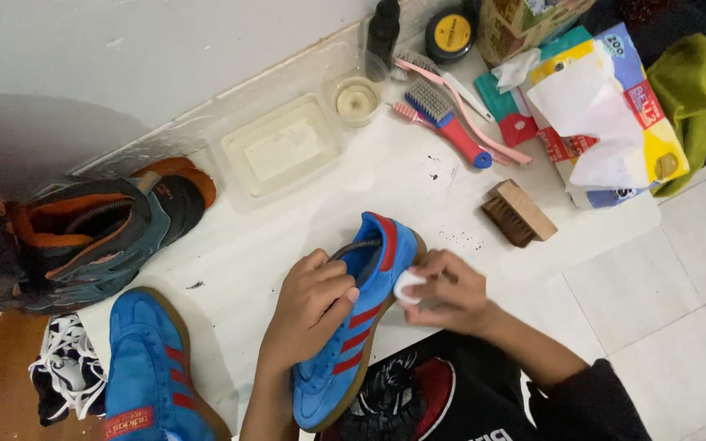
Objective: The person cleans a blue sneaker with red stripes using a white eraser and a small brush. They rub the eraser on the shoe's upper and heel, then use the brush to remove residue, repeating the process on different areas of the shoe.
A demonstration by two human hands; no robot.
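A blue suede sneaker (pixel 345 359) with red stripes and a tan sole is held on its side above a white sheet, toe toward me. My left hand (pixel 308 309) grips it around the collar and upper. Against the heel side, my right hand (pixel 447 291) pinches a small white wad (pixel 408 286), which touches the blue suede. Its laceless partner, the second blue sneaker (pixel 150 367), lies at the lower left.
White laces (pixel 63 371) lie left of the second sneaker. A grey-orange boot (pixel 96 233) stands at far left. Near the wall sit a shallow clear tray (pixel 281 149), a small cup (pixel 357 100), several brushes (pixel 449 122), a wooden brush (pixel 519 213), a tin (pixel 449 34), tissue pack (pixel 606 114).
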